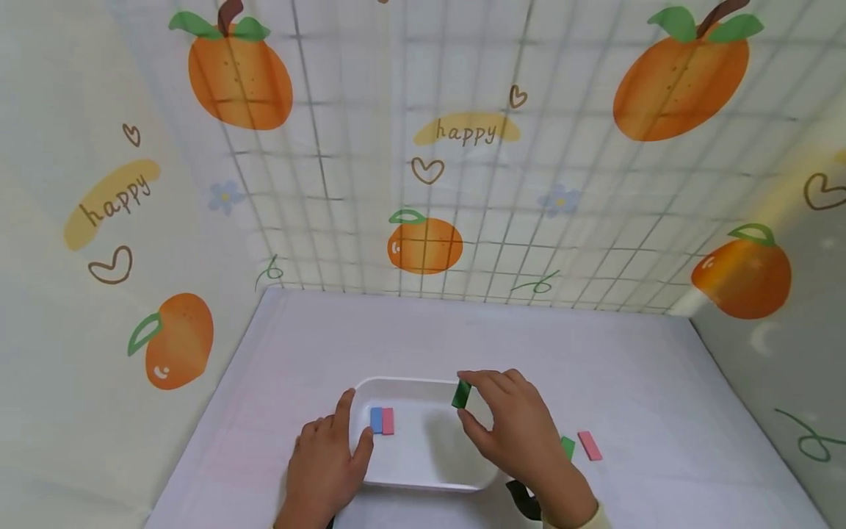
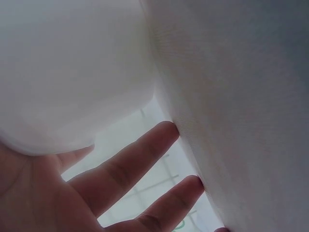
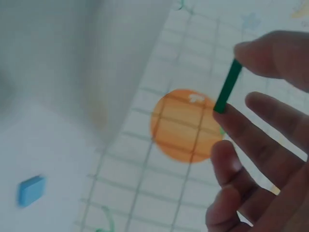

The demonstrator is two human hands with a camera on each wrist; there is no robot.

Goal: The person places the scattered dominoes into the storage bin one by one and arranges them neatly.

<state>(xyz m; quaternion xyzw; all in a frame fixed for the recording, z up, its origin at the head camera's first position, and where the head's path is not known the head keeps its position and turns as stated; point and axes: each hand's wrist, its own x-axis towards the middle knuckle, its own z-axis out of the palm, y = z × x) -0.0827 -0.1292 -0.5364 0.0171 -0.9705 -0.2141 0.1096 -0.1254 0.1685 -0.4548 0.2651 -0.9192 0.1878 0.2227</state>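
Dark green and thin, a small block (image 1: pixel 462 394) is pinched between the thumb and index finger of the right hand (image 1: pixel 512 419), raised above the right part of a white tray (image 1: pixel 423 488). The right wrist view shows that block edge-on, with the other fingers clear of it. At the tray's left end, the left hand (image 1: pixel 328 452) is spread, its thumb at the rim and its index finger along the outside; in the left wrist view, fingertips meet the table (image 1: pixel 317 330). Inside the tray, toward the left, a blue block (image 1: pixel 376 420) and a pink block (image 1: pixel 388 421) lie side by side, touching. Right of the tray, a second pink block (image 1: pixel 590 445) lies on the table, near a lighter green block (image 1: pixel 568 447) partly hidden by the right hand. Behind stands a cloth (image 1: pixel 350 220) printed with oranges.
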